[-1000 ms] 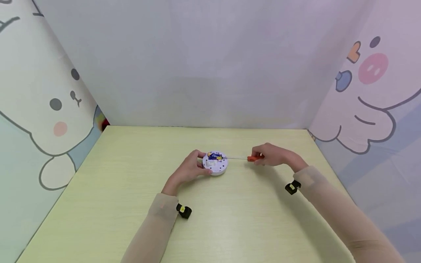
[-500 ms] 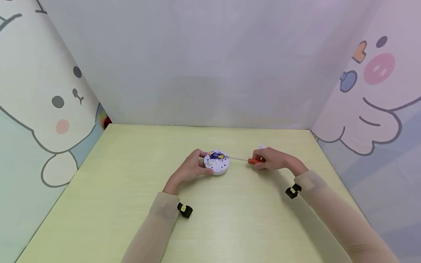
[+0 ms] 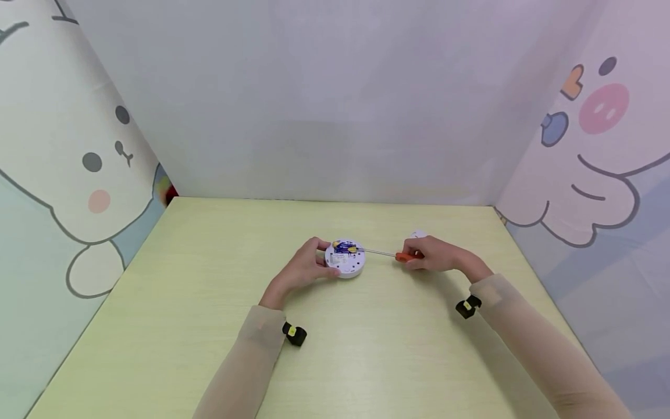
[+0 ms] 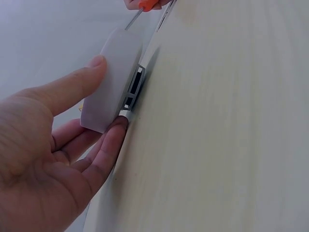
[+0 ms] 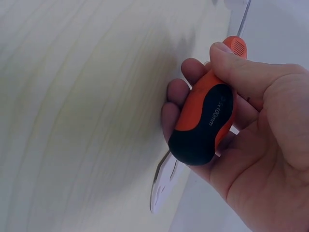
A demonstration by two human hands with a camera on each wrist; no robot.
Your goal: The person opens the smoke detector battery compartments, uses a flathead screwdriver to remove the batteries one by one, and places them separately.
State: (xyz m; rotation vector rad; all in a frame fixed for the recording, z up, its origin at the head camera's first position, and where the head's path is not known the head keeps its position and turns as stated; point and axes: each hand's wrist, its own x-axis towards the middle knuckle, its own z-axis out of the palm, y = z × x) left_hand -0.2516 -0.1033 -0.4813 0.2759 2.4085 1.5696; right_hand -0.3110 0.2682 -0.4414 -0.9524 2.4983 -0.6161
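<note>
Held by its left rim between the thumb and fingers of my left hand [image 3: 298,269] is a round white device [image 3: 344,266], which looks like a smoke detector. Blue and yellow parts [image 3: 344,247], too small to make out, sit in a recess on its upper face. From the side, the left wrist view shows a white casing [image 4: 113,79] with a slotted grey part [image 4: 133,88] facing the table. My right hand [image 3: 434,254] grips a screwdriver [image 5: 205,113] by its orange and black handle. Its thin shaft points left, the tip at the yellow part.
Behind my right hand lies a flat white piece [image 3: 418,234], mostly hidden in the head view; its edge [image 5: 165,186] shows below the handle in the right wrist view. A pale wooden table [image 3: 335,349] lies beneath, with curtains [image 3: 335,105] behind and at both sides.
The right hand has lowered slightly, so the screwdriver's shaft slants more, and the white piece behind the hand has come into view. My left hand keeps its hold on the device.
</note>
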